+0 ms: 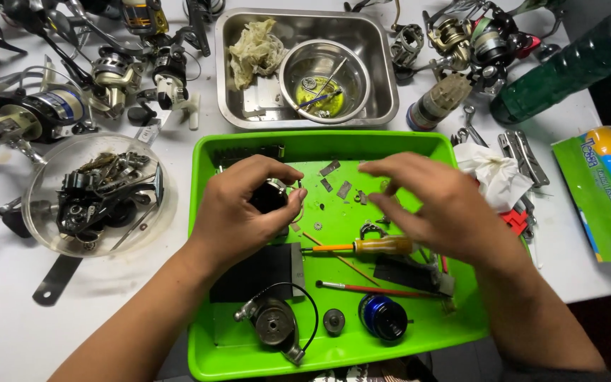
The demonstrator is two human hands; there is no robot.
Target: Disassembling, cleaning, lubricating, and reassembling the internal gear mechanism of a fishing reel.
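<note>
My left hand (238,212) is closed round a black reel body (269,196) held over the green tray (319,146). Beside it hovers my right hand (438,207), fingers loosely curved above small metal parts (336,186) on the tray; whether it pinches anything I cannot tell. Below my hands lie a yellow-handled screwdriver (380,246), a red-handled brush (383,290), a grey rotor with a wire bail (276,323), a small round part (334,320) and a blue spool (383,316).
Behind the tray stands a steel pan (383,64) with a steel bowl (325,79) and a rag (254,47). At left a clear bowl (97,192) holds reel parts, with several fishing reels (114,71) beyond. Pliers (523,157), crumpled tissue (496,177), a tissue pack (602,191) and a green bottle (567,67) sit right.
</note>
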